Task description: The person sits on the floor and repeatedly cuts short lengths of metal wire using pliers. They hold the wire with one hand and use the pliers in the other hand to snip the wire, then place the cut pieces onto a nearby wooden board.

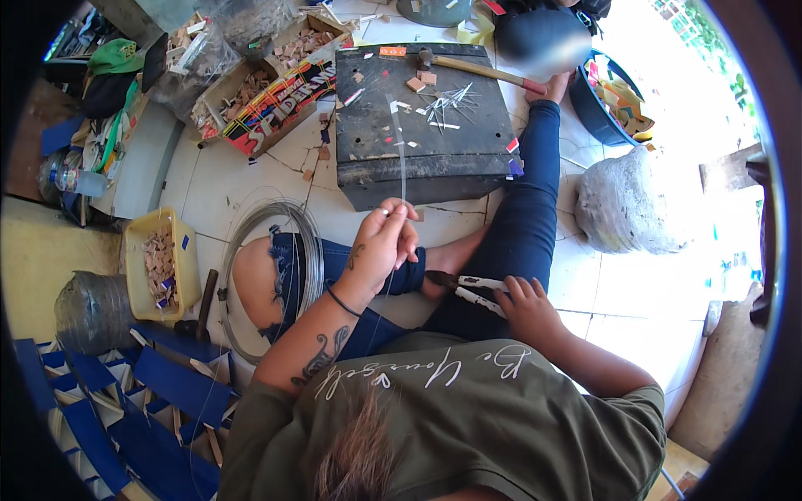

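Note:
My left hand [389, 238] is raised in front of the black box, its fingers pinched around a thin pale length of wire [403, 167] that points up over the box's near edge. A coil of grey wire [227, 284] leans against my bent left leg. My right hand [532, 311] rests on my lap around the white handles of dark-jawed pliers [479, 298], whose jaws point left. On the black box [376, 142] lie a hammer [480, 69] with a wooden handle, a heap of short cut wires [451, 106] and small wooden blocks [422, 81].
A yellow basin [194, 275] of small blocks stands left, near blue panelled pieces [180, 380]. Behind it is a cardboard box [280, 113] of blocks. A dark tub [585, 108] with yellow scraps and a plastic-wrapped bundle [622, 200] stand right. A partly blurred dark rounded shape [530, 42] is at the top.

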Demonstrator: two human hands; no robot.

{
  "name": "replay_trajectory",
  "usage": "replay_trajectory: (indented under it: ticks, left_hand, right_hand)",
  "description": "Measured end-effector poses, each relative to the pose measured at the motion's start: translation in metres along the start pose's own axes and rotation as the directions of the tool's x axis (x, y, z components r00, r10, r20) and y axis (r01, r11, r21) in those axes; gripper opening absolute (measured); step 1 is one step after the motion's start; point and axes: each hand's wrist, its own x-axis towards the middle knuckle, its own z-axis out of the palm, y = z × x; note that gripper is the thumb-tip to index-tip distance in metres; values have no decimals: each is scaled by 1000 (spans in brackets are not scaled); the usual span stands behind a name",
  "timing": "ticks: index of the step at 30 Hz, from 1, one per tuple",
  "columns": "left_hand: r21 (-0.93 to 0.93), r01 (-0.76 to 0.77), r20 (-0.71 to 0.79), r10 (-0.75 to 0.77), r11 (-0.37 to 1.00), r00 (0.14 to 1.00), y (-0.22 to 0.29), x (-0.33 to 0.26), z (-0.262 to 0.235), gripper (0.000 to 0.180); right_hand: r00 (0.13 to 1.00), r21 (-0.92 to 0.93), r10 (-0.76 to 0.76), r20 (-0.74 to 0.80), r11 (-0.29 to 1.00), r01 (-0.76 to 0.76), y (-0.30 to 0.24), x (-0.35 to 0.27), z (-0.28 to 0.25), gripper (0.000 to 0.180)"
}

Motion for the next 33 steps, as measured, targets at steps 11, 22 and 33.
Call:
replay_trajectory:
  ticks: [11, 22, 33]
  left_hand:
    - [-99, 135, 66, -129, 986, 989, -8, -10, 12, 23]
    - [-238, 109, 48, -100, 965, 994, 6, -13, -2, 17]
    - [-191, 190, 177, -157, 963, 972, 14, -17, 20, 20]
  right_hand:
    - [998, -383, -28, -62, 924, 2, -22, 37, 10, 32]
    - [950, 550, 14, 312, 813, -193, 54, -12, -39, 38]
    - [984, 834, -20, -175, -534, 138, 27, 31, -48, 43]
